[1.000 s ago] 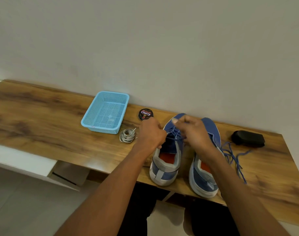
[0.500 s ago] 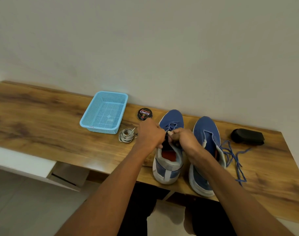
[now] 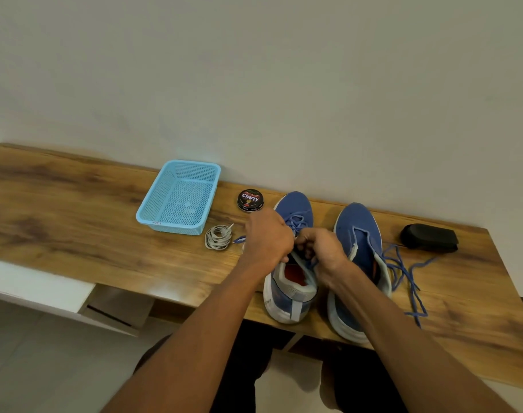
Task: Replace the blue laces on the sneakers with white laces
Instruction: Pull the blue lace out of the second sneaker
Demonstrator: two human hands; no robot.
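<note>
On the wooden desk (image 3: 75,222), the left sneaker's (image 3: 290,281) blue lace (image 3: 297,222) is gripped by both hands' curled fingers; the grip itself is hidden.

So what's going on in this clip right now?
A person is unlacing a pair of blue sneakers on a wooden table. Both hands, left hand and right hand, are working at the blue lace of the left sneaker, which is still partly threaded. The right sneaker has no lace; a loose blue lace lies beside it. The coiled white laces sit untouched near a blue basket.
</note>
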